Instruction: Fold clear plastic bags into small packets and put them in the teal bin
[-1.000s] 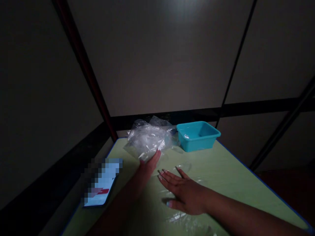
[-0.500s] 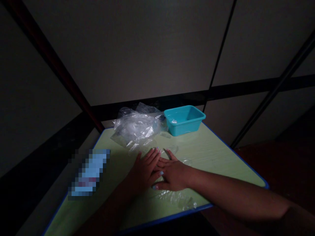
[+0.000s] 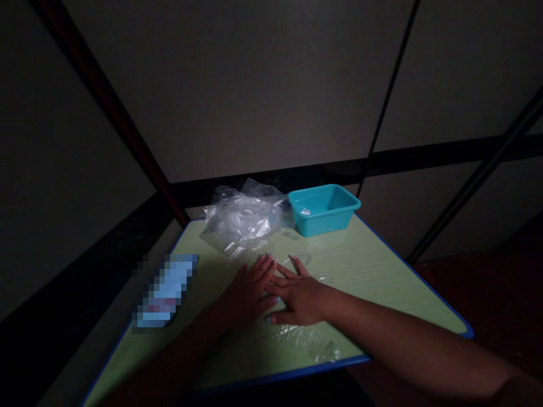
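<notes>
A clear plastic bag (image 3: 305, 339) lies flat on the pale green table (image 3: 360, 271), partly covered by my hands. My left hand (image 3: 250, 288) rests palm down on it with its fingers stretched forward. Beside it my right hand (image 3: 301, 297) also lies flat, fingers spread and pointing left, their tips meeting the left hand's fingers. Neither hand grips anything. How much of the plastic runs beneath the palms is hidden.
Crumpled clear plastic bags (image 3: 244, 217) are heaped at the back of the table. A turquoise plastic basin (image 3: 324, 217) stands to their right. A blurred-out flat blue object (image 3: 169, 288) lies at the left edge. Wall panels (image 3: 271, 90) rise behind.
My right hand's fingers have spread a little wider on the plastic. The left hand stays nearly in place. The whole view has shifted slightly, with the table things appearing further right.
</notes>
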{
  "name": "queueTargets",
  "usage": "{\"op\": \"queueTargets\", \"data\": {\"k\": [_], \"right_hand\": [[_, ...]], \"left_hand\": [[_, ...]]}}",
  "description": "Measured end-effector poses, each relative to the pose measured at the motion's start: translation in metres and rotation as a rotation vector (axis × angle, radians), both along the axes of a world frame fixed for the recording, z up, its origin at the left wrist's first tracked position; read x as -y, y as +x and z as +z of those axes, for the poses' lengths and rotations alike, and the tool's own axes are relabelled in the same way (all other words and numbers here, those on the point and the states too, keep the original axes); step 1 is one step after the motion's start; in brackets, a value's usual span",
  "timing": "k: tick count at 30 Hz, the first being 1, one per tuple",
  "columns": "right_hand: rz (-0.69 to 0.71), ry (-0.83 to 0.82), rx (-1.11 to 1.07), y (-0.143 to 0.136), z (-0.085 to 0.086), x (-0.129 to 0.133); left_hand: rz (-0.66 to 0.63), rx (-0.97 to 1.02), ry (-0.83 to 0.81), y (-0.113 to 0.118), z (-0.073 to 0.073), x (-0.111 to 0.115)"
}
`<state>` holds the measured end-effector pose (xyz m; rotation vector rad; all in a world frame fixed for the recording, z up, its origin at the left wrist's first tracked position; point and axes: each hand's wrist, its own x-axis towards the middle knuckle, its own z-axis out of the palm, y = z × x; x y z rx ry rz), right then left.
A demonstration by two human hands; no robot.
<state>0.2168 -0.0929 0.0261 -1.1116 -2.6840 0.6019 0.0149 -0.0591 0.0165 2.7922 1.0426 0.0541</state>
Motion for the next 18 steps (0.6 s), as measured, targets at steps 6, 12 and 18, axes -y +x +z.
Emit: {"op": "queueTargets", "data": {"k": [6, 12, 18], "right_hand": [[0.016, -0.004, 0.079, 0.002, 0.003, -0.004], [-0.033, -0.012, 0.102, 0.009, 0.003, -0.012], [-0.073, -0.079, 0.202, 0.014, 0.018, -0.019]], "left_hand": [[-0.074, 0.114, 0.063, -0.019, 0.005, -0.020], [-0.088, 0.280, 0.067, -0.046, 0.001, -0.023], [-0.070, 0.072, -0.087, -0.045, 0.008, -0.014]]}}
